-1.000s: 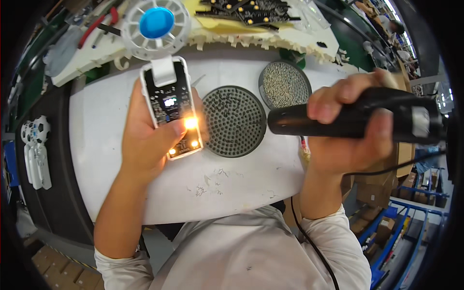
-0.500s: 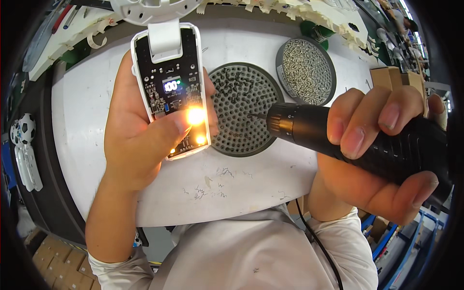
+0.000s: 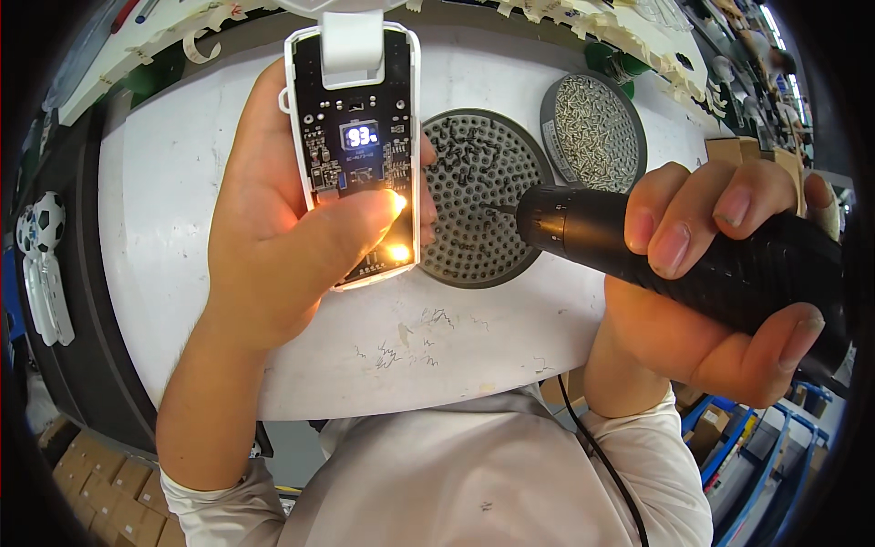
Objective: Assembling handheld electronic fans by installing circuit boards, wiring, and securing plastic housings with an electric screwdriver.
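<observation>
My left hand (image 3: 273,219) is closed around a white-cased handheld device (image 3: 333,109) whose dark circuit board lies bare. Its small display glows, and orange lights shine beside my thumb, which presses on the lower board. A white hinge-like piece joins it to a white part cut off by the top edge. My right hand (image 3: 720,246) grips a black electric screwdriver (image 3: 583,223), bit pointing left. The bit's tip is over a round grey tray (image 3: 437,264) full of holes, with dark screws standing or lying in it; whether it touches a screw I cannot tell.
A second round tray (image 3: 638,137) at the back right holds many silver screws. Behind it are a green object (image 3: 615,66) and a ledge (image 3: 629,23) hung with tape strips. At far left, a white device with a football-patterned head (image 3: 46,273) lies on a black strip (image 3: 100,346).
My left hand and the device have shifted slightly right and up. The display reading differs, and my thumb covers more of the upper orange light. The screwdriver has barely moved.
</observation>
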